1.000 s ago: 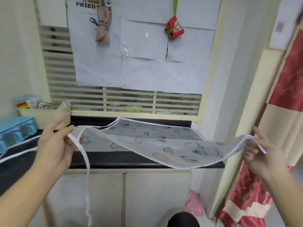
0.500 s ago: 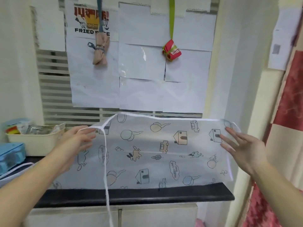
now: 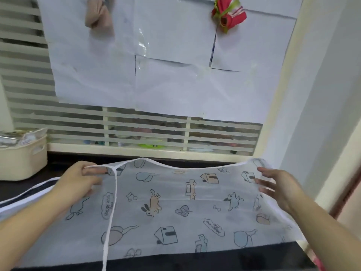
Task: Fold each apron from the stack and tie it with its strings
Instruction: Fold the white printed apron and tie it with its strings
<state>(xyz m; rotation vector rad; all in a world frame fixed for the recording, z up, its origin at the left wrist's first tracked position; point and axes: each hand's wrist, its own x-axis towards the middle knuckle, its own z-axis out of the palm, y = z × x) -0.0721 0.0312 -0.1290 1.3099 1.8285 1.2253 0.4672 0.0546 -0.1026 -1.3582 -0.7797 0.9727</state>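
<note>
**Me:** Hands first. My left hand (image 3: 82,179) pinches the far left corner of the printed apron (image 3: 175,204), fingers curled round the white hem just where a tie string (image 3: 112,210) joins it. My right hand (image 3: 281,190) is relaxed, fingers spread and straight, touching the apron's far right end without gripping.

**You:** Why one hand pinching and the other flat?

**Me:** As I judge it, the pinch pins the corner so the thin cloth keeps some tension, and the flat hand can smooth the other end down onto the black counter (image 3: 224,258). That gives me a flat panel to fold.

**You:** Where does the apron lie, then?

**Me:** Spread over the counter in front of me, its long axis running left to right. Its far edge is lifted a little and sags between my hands; its near edge lies just short of the counter's near edge. The string runs from the pinched corner toward me across the print and drops off the near edge.

**You:** Anything else nearby?

**Me:** More white-trimmed cloth (image 3: 23,194) lies past my left arm, perhaps the stack, though I cannot tell. A cream basket (image 3: 23,159) stands at far left. Behind is a louvred window (image 3: 175,132) covered with paper sheets, with two tied bundles, beige (image 3: 98,15) and red (image 3: 228,14), hanging on it.
</note>
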